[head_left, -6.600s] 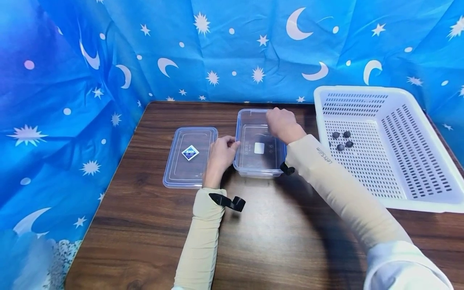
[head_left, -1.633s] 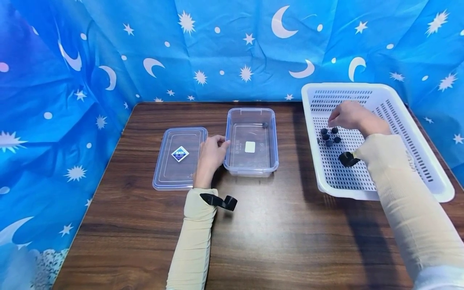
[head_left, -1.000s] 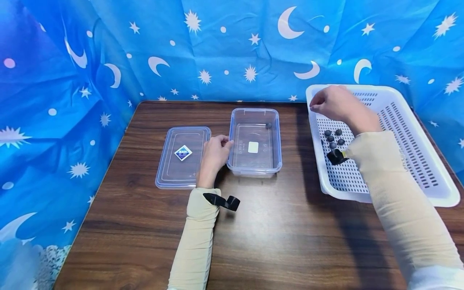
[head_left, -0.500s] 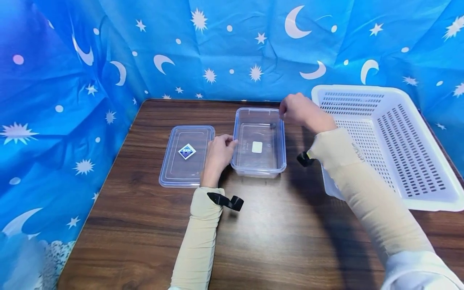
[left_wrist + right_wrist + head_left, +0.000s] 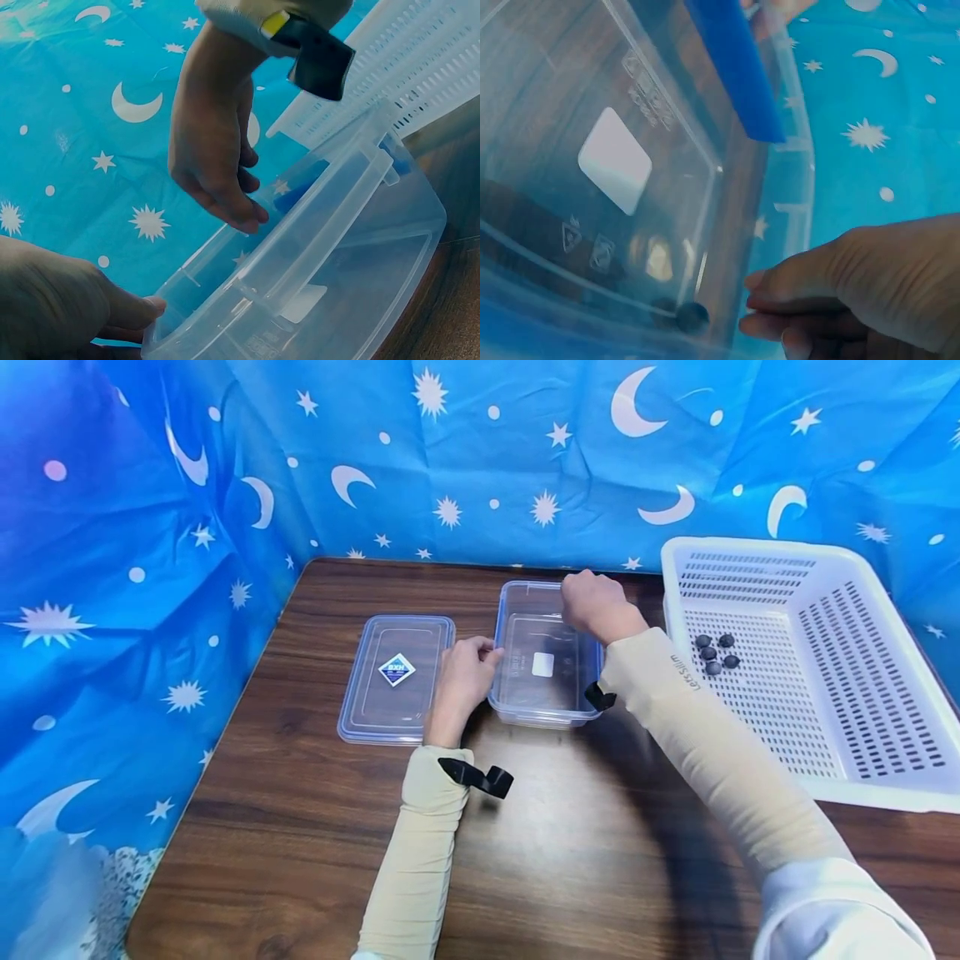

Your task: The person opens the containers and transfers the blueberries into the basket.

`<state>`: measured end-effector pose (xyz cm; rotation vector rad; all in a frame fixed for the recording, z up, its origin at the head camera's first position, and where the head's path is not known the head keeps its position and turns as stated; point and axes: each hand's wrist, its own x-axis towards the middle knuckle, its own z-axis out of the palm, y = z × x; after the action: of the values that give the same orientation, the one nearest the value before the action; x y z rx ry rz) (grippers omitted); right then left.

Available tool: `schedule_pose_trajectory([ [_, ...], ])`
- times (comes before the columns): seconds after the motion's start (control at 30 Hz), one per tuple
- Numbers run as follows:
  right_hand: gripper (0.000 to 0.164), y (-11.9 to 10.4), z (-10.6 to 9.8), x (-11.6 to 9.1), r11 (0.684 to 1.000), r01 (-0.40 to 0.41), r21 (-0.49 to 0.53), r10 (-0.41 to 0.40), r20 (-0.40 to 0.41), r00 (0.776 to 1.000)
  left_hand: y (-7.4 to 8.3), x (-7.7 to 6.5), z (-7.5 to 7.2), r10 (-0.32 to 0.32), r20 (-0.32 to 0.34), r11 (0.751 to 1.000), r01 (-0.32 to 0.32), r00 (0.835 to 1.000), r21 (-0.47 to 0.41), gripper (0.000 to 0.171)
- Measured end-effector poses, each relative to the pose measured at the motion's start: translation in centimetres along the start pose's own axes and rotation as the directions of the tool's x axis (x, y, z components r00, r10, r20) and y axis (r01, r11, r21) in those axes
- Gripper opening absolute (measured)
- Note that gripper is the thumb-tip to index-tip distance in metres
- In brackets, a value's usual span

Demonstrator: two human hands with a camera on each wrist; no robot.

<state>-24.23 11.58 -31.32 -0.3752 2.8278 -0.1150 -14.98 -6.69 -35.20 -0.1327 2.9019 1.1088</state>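
A clear plastic food container [image 5: 525, 700] with a blue-edged rim stands lidless on the wooden table. At its left side my left hand [image 5: 465, 675] grips the rim, thumb on top. My right hand [image 5: 594, 602] hangs over the back right corner, fingers curled downward. In the right wrist view its thumb and fingertips [image 5: 759, 279] are close together right by the wall; I cannot tell whether anything is inside them. A dark ball [image 5: 692, 319] lies on the container's floor in the corner. Several similar dark balls [image 5: 709, 653] sit in the white basket [image 5: 885, 797].
Left of the container lies its flat clear lid [image 5: 367, 718] with a blue-and-white diamond label [image 5: 397, 669]. The perforated basket takes up the table's right side. A blue cloth [image 5: 480, 460] with moons and stars hangs behind the table [image 5: 300, 827] and along the left.
My right hand has moved from among the balls in the basket leftward to the container's back right corner. The left hand has kept its grip on the rim; the view has shifted slightly.
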Motion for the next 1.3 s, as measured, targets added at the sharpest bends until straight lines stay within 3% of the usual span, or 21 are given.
schedule_pose_trajectory([
  [0.43,0.027,-2.0,1.9,1.4,0.981,-0.078,-0.179,0.072,-0.040,0.997,-0.2,0.1,0.0,0.024,-0.006,1.000,-0.024,1.000,-0.011,0.027],
  [0.7,0.029,-2.2,2.1,2.0,0.976,-0.092,-0.198,0.096,0.009,0.995,-0.1,0.0,0.0,0.025,-0.003,1.000,-0.025,1.000,-0.017,0.028],
  [1.13,0.028,-1.9,2.4,1.9,0.975,-0.058,-0.213,0.064,0.021,0.998,0.2,0.0,-0.2,0.013,0.004,1.000,-0.012,1.000,-0.019,0.029],
  [1.3,0.026,-1.7,2.3,1.7,0.985,-0.047,-0.166,0.051,0.019,0.999,0.2,-0.1,0.0,0.015,0.004,1.000,-0.015,1.000,-0.010,0.029],
])
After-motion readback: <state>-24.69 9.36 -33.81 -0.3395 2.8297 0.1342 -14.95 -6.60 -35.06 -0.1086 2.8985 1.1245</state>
